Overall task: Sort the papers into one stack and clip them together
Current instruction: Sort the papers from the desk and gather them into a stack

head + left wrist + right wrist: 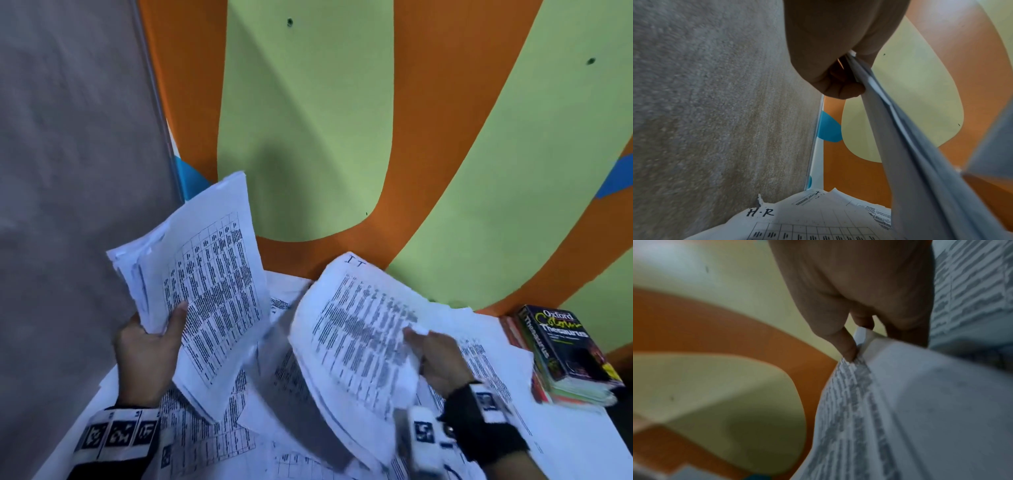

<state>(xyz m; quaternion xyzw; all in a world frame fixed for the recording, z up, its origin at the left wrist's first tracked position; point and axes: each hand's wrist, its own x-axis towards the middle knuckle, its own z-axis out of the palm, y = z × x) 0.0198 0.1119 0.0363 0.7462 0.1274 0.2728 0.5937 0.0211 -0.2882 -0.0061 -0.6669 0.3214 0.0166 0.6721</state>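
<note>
My left hand (150, 342) holds a bundle of printed sheets (212, 281) raised above the table, thumb on the front page. In the left wrist view the fingers (840, 87) pinch the edge of this bundle (920, 154). My right hand (435, 356) grips a second printed sheaf (356, 342), lifted and blurred, just right of the first. The right wrist view shows the thumb (846, 348) pinching that sheaf (900, 410) at its edge. More loose printed papers (219, 438) lie spread on the table beneath both hands. No clip is in view.
A stack of books topped by a dark Oxford thesaurus (565, 346) sits at the table's right rear. An orange and green wall (342, 137) rises right behind the table. A grey carpeted floor (68, 171) drops away on the left.
</note>
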